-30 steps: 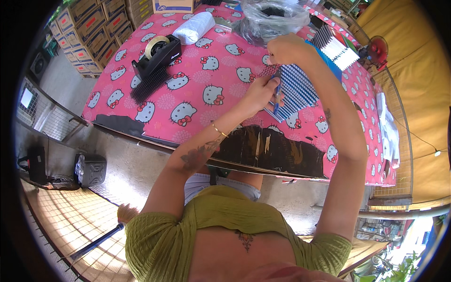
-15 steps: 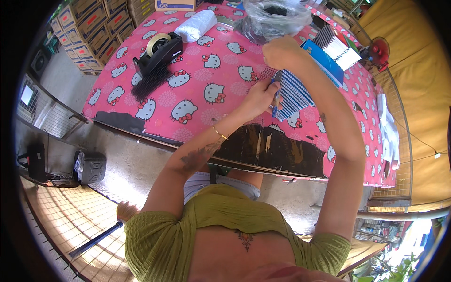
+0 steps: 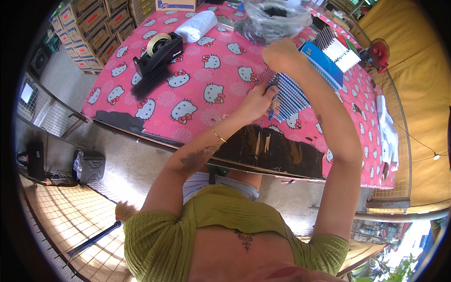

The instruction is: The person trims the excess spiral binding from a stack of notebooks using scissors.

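Observation:
My left hand (image 3: 259, 102) is closed around a thin item with blue edges (image 3: 271, 113), its kind mostly covered by my fingers. It is held against the left side of a row of blue-and-white striped spiral bindings (image 3: 293, 97) on the pink table. My right hand (image 3: 280, 52) is bent over the far end of these bindings, with curled fingers. Whatever it pinches is hidden under the hand. Beyond my right forearm lie blue-covered spiral notebooks (image 3: 329, 64), and a white-paged stack with black coils (image 3: 345, 57) rests on them.
A tape dispenser (image 3: 162, 54) and black binding coils (image 3: 151, 83) are on the left of the table (image 3: 197, 75). A white roll (image 3: 197, 26) and a clear plastic bag (image 3: 272, 21) lie at the back. Stacked cartons (image 3: 89, 35) stand far left; a red fan (image 3: 378, 50) is at right.
Both hands stay at the bindings with only slight shifts. My right forearm has moved a little to the left, and the right hand is slightly lower.

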`<state>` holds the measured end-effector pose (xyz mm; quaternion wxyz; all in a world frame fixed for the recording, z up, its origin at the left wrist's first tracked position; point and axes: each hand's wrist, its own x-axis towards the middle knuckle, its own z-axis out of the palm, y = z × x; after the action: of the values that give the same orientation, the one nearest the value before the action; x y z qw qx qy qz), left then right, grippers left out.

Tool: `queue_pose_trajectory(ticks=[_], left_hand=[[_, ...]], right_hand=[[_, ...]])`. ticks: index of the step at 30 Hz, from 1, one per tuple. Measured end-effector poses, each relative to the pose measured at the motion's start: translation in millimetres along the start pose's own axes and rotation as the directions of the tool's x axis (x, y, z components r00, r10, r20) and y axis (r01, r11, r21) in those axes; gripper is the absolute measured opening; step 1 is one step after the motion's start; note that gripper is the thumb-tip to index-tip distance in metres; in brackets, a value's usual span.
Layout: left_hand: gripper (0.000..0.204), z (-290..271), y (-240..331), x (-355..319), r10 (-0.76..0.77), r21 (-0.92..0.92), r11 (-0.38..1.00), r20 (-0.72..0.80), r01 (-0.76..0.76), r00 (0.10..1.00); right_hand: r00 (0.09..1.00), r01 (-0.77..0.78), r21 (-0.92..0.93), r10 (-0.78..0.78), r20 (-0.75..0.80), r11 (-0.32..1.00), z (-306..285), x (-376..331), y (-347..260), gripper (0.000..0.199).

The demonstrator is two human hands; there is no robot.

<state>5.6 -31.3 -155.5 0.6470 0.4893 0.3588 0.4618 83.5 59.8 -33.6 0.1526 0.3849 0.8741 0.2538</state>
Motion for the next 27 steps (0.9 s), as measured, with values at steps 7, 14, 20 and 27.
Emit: queue_pose_trajectory(ticks=[7,14,20,27], left_hand=[[0.035,-5,4,10,-0.014,0.005,1.000,-0.010,0.014,1.000],[0.034,0,5,8,-0.040,0.001,0.999,0.009,0.040,0.999],[0.036,1,5,6,-0.058,-0.014,0.998,0.022,0.058,0.998],[0.033,-1,11,12,-0.078,-0.077,0.994,0.002,0.077,0.997]], right_hand=[[0.997,-0.011,-0.023,0.013,0.080,1.000,-7,3,-7,0.012],[0.992,0.017,-0.035,-0.012,0.124,0.999,-6,4,-3,0.017],[0.994,-0.003,-0.044,0.008,0.112,0.999,-9,1,0,0.017],[0.988,-0.003,-0.020,0.006,0.152,1.000,-10,2,0,0.017]])
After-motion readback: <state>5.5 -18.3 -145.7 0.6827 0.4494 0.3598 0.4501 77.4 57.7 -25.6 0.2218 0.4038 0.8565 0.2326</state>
